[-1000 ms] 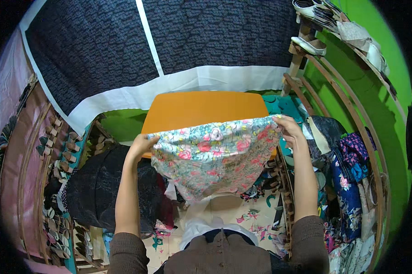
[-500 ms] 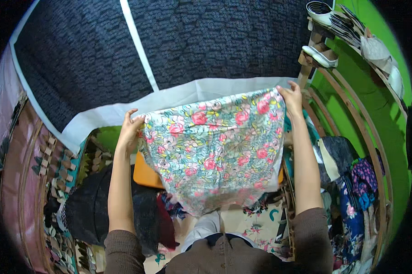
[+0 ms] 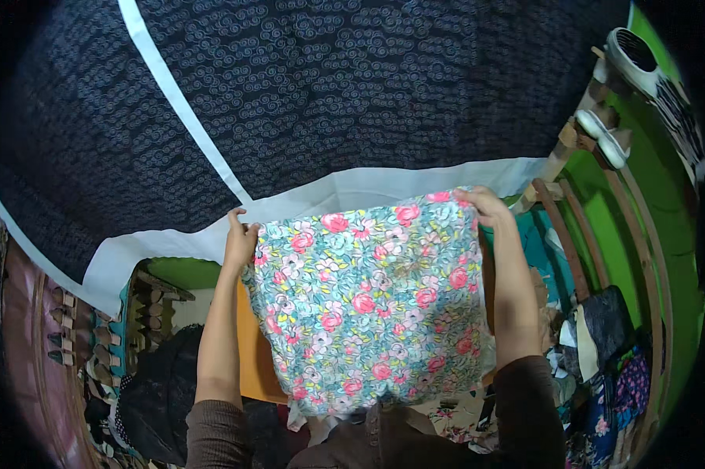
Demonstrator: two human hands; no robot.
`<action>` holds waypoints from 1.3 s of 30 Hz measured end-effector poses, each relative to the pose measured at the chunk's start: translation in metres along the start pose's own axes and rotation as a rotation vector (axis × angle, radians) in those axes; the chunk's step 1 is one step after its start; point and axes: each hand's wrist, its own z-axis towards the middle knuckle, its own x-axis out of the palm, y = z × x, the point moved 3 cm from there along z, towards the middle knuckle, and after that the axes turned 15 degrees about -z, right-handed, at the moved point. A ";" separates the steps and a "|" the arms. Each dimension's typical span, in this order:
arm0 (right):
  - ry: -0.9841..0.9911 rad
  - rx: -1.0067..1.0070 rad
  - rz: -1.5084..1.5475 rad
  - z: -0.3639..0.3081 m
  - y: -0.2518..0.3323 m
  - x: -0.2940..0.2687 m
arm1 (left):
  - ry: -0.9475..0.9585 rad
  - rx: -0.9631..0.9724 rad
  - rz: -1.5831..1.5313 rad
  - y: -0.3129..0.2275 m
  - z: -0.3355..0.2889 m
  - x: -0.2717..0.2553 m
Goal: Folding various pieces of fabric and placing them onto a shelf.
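A floral cloth (image 3: 368,305) in pink, green and white hangs spread between my two hands. My left hand (image 3: 241,237) pinches its upper left corner, and my right hand (image 3: 484,206) grips its upper right corner, a little higher. The fabric drops in a wide panel in front of my body, its lower edge near my brown top. Behind it an orange surface (image 3: 258,356) shows at the left side; the cloth hides most of that surface.
A dark patterned curtain (image 3: 352,102) with white borders hangs ahead. On the right, wooden rails (image 3: 630,227) run along a green wall, with white shoes (image 3: 602,139) and piled clothes (image 3: 630,383). To the left are a shoe rack (image 3: 106,352) and a black bundle (image 3: 161,399).
The view has tilted up, showing more curtain. The cloth's hanging part has spread flatter and sits lower in the picture. Both hands keep hold of its upper corners.
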 end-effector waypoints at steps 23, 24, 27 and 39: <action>-0.332 -0.167 -1.423 -0.094 -0.181 0.198 | 0.496 0.256 0.824 0.087 -0.266 0.117; -0.367 -0.199 -1.445 -0.092 -0.174 0.193 | 0.472 0.219 0.877 0.087 -0.272 0.111; -0.440 -0.252 -1.489 -0.086 -0.183 0.174 | 0.407 0.200 0.827 0.080 -0.279 0.102; -0.420 -0.371 -1.273 -0.227 -0.215 0.169 | -0.210 0.033 0.667 0.074 -0.400 0.034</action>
